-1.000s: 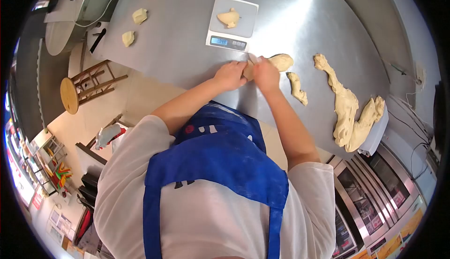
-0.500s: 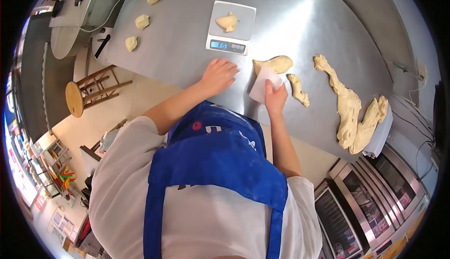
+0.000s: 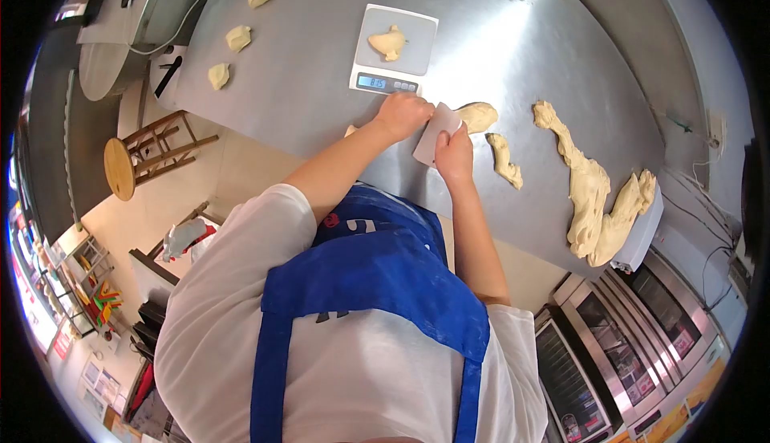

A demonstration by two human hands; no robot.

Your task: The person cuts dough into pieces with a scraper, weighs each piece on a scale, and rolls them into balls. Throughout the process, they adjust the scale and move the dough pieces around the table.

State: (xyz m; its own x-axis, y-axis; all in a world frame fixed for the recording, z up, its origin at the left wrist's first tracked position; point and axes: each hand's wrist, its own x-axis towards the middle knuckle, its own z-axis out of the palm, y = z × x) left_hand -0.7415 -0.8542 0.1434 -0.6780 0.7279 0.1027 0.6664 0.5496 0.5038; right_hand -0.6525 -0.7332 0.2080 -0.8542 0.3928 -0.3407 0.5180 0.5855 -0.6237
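Note:
My right hand (image 3: pixel 455 154) grips a white dough scraper (image 3: pixel 434 140), held upright at the left end of a dough piece (image 3: pixel 480 116). My left hand (image 3: pixel 403 115) is closed just left of the scraper, its fingertips by the blade's upper edge; what they hold, if anything, is hidden. A bit of pale dough (image 3: pixel 350 131) peeks out beside my left forearm. Beyond my hands stands a white digital scale (image 3: pixel 416 32) with its display lit and a dough lump (image 3: pixel 389 42) on its plate. A short dough strip (image 3: pixel 504 162) lies right of the scraper.
Three small dough pieces, one of them the nearest lump (image 3: pixel 219 75), sit at the left of the metal table (image 3: pixel 313 42). Long dough ropes (image 3: pixel 589 190) lie at the right edge. A wooden stool (image 3: pixel 120 168) stands left; ovens (image 3: pixel 618 314) are at the lower right.
My left hand has moved right, from the bare table to the scraper, and closed. The scraper has shifted slightly left and turned more upright. A bit of dough now shows beside my left forearm.

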